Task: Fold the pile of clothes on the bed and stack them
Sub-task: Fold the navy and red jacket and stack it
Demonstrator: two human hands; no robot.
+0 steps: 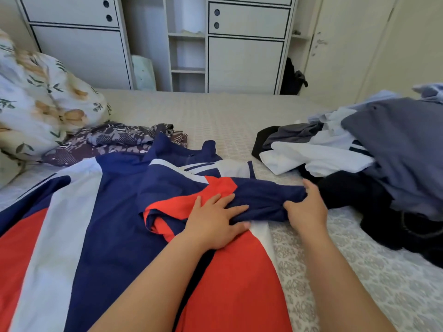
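Note:
A navy, red and white jacket (pixel 107 212) lies spread across the bed (pixel 215 113) in front of me. One navy sleeve (pixel 266 196) stretches out to the right. My left hand (pixel 213 221) lies flat on the jacket at the sleeve's base, fingers apart. My right hand (pixel 306 208) grips the sleeve's cuff end, fingers curled around the fabric. A pile of unfolded clothes (pixel 374 149) in grey, white, black and pale blue sits at the right of the bed.
A dark purple patterned garment (pixel 107 142) lies crumpled behind the jacket. A floral pillow (pixel 40 99) rests at the left. White wardrobes (pixel 244 61) stand beyond the bed. Dark clothes (pixel 293 77) hang by the wardrobe's right side.

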